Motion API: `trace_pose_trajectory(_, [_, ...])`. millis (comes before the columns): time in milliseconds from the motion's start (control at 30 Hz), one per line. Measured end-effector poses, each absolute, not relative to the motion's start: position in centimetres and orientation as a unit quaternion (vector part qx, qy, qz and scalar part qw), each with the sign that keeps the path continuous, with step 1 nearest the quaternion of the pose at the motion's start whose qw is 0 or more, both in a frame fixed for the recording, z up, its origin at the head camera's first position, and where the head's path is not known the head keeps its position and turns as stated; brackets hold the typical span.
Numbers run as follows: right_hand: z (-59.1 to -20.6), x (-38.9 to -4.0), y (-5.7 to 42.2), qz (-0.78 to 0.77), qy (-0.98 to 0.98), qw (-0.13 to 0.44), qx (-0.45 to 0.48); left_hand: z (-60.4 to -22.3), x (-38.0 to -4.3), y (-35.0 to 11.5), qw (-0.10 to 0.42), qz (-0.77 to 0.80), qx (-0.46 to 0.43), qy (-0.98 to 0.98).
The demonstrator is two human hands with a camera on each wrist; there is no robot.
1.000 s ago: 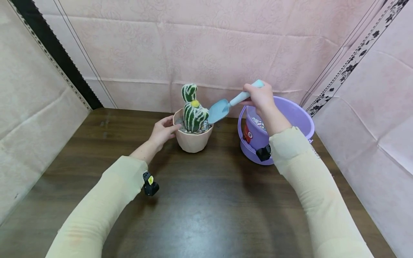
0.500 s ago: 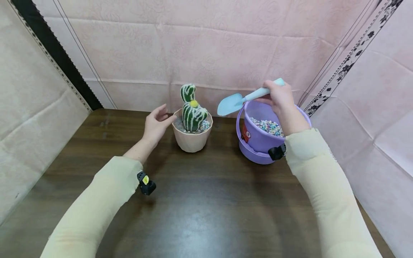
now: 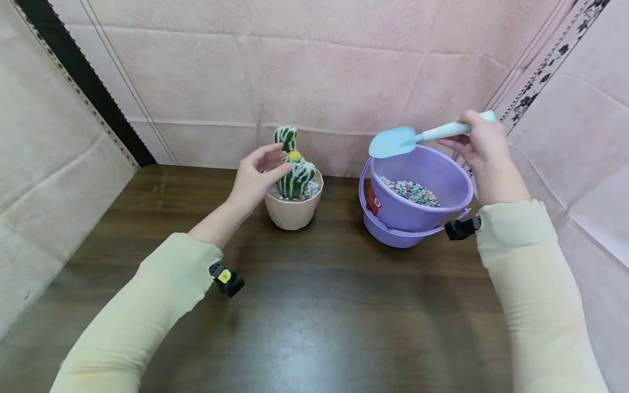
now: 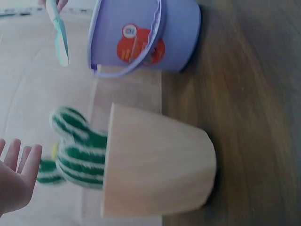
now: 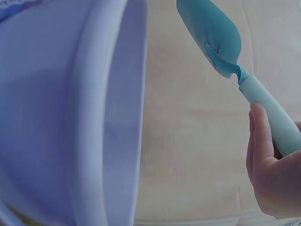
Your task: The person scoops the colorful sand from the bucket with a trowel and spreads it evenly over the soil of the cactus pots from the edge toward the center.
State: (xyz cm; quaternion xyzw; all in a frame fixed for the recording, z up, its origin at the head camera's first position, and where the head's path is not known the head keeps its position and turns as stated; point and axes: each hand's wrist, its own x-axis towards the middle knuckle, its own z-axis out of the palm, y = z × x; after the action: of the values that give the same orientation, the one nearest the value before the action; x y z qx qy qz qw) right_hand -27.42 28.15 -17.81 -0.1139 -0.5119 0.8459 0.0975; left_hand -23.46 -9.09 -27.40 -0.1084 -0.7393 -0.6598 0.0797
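Observation:
My right hand (image 3: 484, 142) grips the pale handle of a blue hand trowel (image 3: 393, 142), its blade level above the far rim of a purple bucket (image 3: 413, 215). Inside the bucket lie small multicoloured pebbles (image 3: 410, 192). In the right wrist view the fingers wrap the trowel handle (image 5: 269, 110) beside the bucket wall. My left hand (image 3: 253, 177), fingers relaxed and holding nothing, is beside a green-and-white cactus (image 3: 297, 180) with a yellow flower, overlapping it in the head view. The cactus stands in a beige faceted pot (image 3: 293, 213) with pebbles around its base.
The bucket's purple handle (image 4: 153, 40) hangs down its side, near a red sticker (image 4: 136, 44). Pale patterned cloth (image 3: 334, 82) covers the back and both sides of the dark wooden table (image 3: 314, 305). A black camera sits on each wrist.
My right hand has carried the trowel rightward from beside the cactus to above the bucket. My left hand has left the pot's rim and risen next to the cactus.

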Motion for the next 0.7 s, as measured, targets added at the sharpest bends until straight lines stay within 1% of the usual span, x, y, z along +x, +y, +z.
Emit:
trace_pose_trajectory(200, [-17.6, -27.0, 30.9, 0.849, -0.503, 0.094, -0.134, -26.1, -23.5, -6.5, 0.068, -0.654, -0.129, -0.743])
trace_pose_trajectory(400, [-17.8, -26.7, 32.8, 0.851, -0.494, 0.097, -0.151, -25.2, -24.2, -3.4, 0.058, -0.650, -0.164, -0.740])
trace_pose_trajectory(700, [-18.4, -26.2, 34.4, 0.839, -0.509, 0.099, -0.166, -25.4, -25.2, 1.6, 0.002, -0.642, -0.163, -0.749])
